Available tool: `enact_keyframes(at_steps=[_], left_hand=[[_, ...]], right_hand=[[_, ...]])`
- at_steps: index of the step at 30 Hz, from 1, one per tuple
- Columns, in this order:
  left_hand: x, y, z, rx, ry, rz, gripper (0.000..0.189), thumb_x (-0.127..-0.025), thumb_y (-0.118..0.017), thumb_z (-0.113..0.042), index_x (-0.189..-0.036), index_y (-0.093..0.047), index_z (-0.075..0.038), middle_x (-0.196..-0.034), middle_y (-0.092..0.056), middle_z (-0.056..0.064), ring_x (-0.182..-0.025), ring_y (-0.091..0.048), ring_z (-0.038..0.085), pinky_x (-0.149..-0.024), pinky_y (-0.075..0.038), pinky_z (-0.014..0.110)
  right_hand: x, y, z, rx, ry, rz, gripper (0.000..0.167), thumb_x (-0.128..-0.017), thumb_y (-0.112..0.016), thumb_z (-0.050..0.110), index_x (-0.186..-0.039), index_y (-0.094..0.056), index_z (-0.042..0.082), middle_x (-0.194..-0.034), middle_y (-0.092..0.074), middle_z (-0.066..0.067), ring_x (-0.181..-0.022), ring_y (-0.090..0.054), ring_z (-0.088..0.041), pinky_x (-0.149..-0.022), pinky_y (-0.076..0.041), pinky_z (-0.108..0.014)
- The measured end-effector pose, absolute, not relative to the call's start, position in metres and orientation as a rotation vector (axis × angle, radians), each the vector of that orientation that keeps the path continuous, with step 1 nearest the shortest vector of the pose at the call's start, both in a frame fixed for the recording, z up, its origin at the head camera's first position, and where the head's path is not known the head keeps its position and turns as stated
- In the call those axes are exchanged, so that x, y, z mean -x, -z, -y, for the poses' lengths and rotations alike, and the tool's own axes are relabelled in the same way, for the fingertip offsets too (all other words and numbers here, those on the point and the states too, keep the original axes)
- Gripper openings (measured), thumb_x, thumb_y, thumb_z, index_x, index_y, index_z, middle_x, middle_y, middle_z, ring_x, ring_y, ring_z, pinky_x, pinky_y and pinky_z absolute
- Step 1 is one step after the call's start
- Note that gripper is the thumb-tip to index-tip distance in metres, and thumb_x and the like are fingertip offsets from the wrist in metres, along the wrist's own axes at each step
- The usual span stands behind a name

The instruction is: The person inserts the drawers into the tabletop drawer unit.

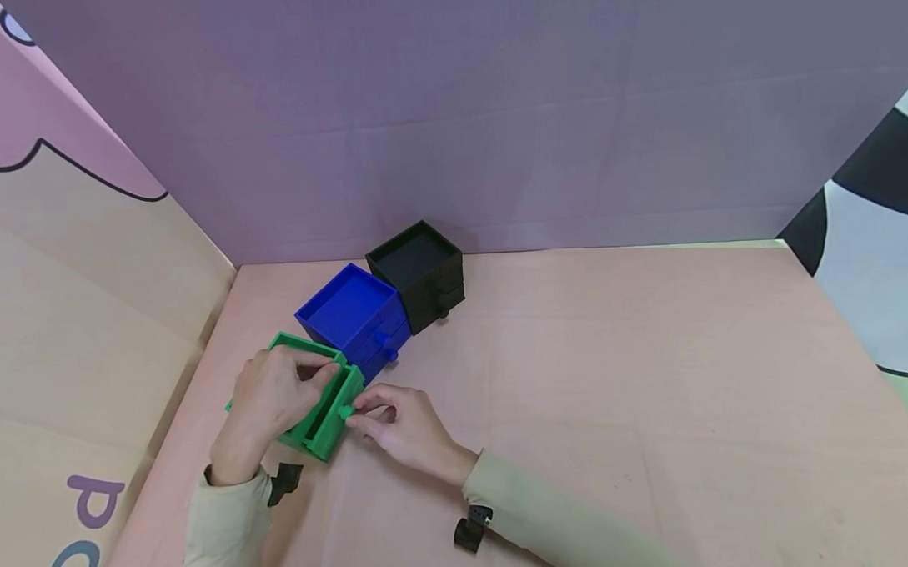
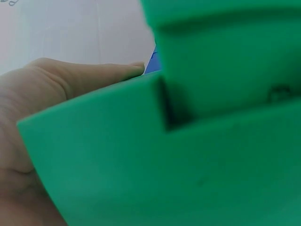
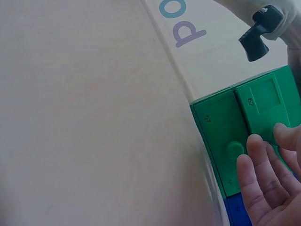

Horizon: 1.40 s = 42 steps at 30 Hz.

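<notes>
A small green drawer box [image 1: 282, 343] sits at the left of the table, its upper drawer [image 3: 264, 101] pulled partly out. My left hand [image 1: 273, 390] holds the box from above, thumb and index finger near its front top edge. In the left wrist view, the box's green side wall [image 2: 108, 155] fills much of the picture, with the hand behind it. My right hand [image 1: 406, 423] pinches the upper drawer's round knob [image 1: 346, 411] between thumb and index finger. The lower drawer [image 3: 216, 122], with its own knob [image 3: 235, 149], is flush with the box.
Against the green box stands a blue drawer box [image 1: 350, 308], and behind it a black drawer box [image 1: 416, 268] near the back wall [image 1: 494, 149]. Their tops are shallow trays. A printed side panel [image 1: 65, 330] rises at the left. The pink tabletop [image 1: 615, 395] extends to the right.
</notes>
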<state>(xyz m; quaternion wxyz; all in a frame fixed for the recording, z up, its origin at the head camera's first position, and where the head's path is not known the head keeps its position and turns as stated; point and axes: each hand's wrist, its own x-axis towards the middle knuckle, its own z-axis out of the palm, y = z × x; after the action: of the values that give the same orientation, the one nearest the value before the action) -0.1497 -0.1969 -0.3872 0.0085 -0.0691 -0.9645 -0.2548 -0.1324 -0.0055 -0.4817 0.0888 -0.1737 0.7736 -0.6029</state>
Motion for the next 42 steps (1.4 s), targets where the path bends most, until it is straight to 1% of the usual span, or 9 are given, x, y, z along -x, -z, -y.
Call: enact_keyframes(at_steps=[3, 10, 18, 23, 28, 33, 37, 39, 42], left_hand=[[0.150, 0.387, 0.196, 0.212, 0.793, 3.017, 0.020, -0.098, -0.074, -0.025, -0.109, -0.087, -0.013, -0.090, -0.083, 0.007, -0.070, -0.068, 0.017, -0.058, -0.044, 0.031], [0.150, 0.387, 0.197, 0.204, 0.786, 3.016, 0.020, -0.098, -0.074, -0.024, -0.109, -0.087, -0.013, -0.092, -0.083, 0.009, -0.077, -0.073, 0.023, -0.061, -0.048, 0.032], [0.149, 0.386, 0.197, 0.199, 0.794, 3.027, 0.021, -0.099, -0.074, -0.024, -0.110, -0.086, -0.011, -0.092, -0.083, 0.009, -0.074, -0.071, 0.021, -0.060, -0.046, 0.031], [0.149, 0.387, 0.197, 0.187, 0.790, 3.029, 0.022, -0.099, -0.074, -0.025, -0.110, -0.086, -0.011, -0.091, -0.082, 0.009, -0.072, -0.070, 0.019, -0.059, -0.045, 0.031], [0.149, 0.389, 0.197, 0.177, 0.793, 3.032, 0.022, -0.099, -0.074, -0.026, -0.110, -0.086, -0.012, -0.089, -0.082, 0.007, -0.072, -0.069, 0.018, -0.060, -0.045, 0.031], [0.150, 0.390, 0.198, 0.134, 0.822, 3.025, 0.021, -0.099, -0.074, -0.026, -0.110, -0.086, -0.012, -0.088, -0.082, 0.006, -0.075, -0.070, 0.019, -0.061, -0.047, 0.031], [0.150, 0.392, 0.197, 0.113, 0.842, 3.028, 0.022, -0.100, -0.074, -0.027, -0.112, -0.086, -0.014, -0.084, -0.081, 0.002, -0.075, -0.070, 0.017, -0.064, -0.047, 0.032], [0.149, 0.393, 0.195, 0.095, 0.851, 3.028, 0.023, -0.100, -0.073, -0.029, -0.112, -0.086, -0.014, -0.084, -0.081, 0.001, -0.076, -0.071, 0.017, -0.064, -0.047, 0.031], [0.148, 0.395, 0.193, 0.064, 0.858, 3.002, 0.025, -0.100, -0.073, -0.030, -0.114, -0.085, -0.014, -0.087, -0.082, 0.004, -0.077, -0.072, 0.019, -0.059, -0.047, 0.031]], right_hand=[[0.133, 0.484, 0.007, 0.512, 1.790, -2.298, 0.018, -0.098, -0.079, 0.016, -0.114, -0.077, 0.009, -0.108, -0.081, -0.007, -0.077, -0.079, -0.027, -0.066, -0.058, -0.020], [0.137, 0.487, 0.013, 0.544, 1.760, -2.339, 0.017, -0.098, -0.079, 0.020, -0.113, -0.078, 0.012, -0.105, -0.081, -0.006, -0.070, -0.074, -0.018, -0.063, -0.056, -0.020], [0.138, 0.485, 0.017, 0.554, 1.775, -2.318, 0.017, -0.098, -0.078, 0.017, -0.114, -0.077, 0.010, -0.106, -0.081, -0.008, -0.074, -0.078, -0.028, -0.065, -0.058, -0.020], [0.139, 0.487, 0.019, 0.551, 1.798, -2.300, 0.016, -0.098, -0.078, 0.016, -0.113, -0.077, 0.010, -0.105, -0.080, -0.009, -0.074, -0.078, -0.029, -0.065, -0.058, -0.020], [0.137, 0.486, 0.015, 0.531, 1.807, -2.293, 0.015, -0.099, -0.077, 0.018, -0.112, -0.078, 0.011, -0.106, -0.081, -0.007, -0.076, -0.079, -0.031, -0.065, -0.057, -0.020], [0.137, 0.480, -0.002, 0.523, 1.795, -2.342, 0.020, -0.101, -0.075, 0.024, -0.115, -0.079, 0.010, -0.107, -0.081, -0.003, -0.079, -0.077, -0.028, -0.068, -0.058, -0.021], [0.134, 0.475, -0.031, 0.458, 1.784, -2.382, 0.023, -0.101, -0.074, 0.025, -0.118, -0.078, 0.009, -0.108, -0.080, -0.002, -0.082, -0.076, -0.027, -0.070, -0.058, -0.021], [0.133, 0.472, -0.049, 0.402, 1.789, -2.395, 0.023, -0.101, -0.075, 0.023, -0.118, -0.077, 0.008, -0.109, -0.080, -0.004, -0.081, -0.077, -0.029, -0.067, -0.058, -0.022], [0.133, 0.466, -0.077, 0.318, 1.803, -2.408, 0.022, -0.100, -0.075, 0.021, -0.117, -0.077, 0.007, -0.110, -0.080, -0.007, -0.082, -0.078, -0.033, -0.066, -0.056, -0.023]])
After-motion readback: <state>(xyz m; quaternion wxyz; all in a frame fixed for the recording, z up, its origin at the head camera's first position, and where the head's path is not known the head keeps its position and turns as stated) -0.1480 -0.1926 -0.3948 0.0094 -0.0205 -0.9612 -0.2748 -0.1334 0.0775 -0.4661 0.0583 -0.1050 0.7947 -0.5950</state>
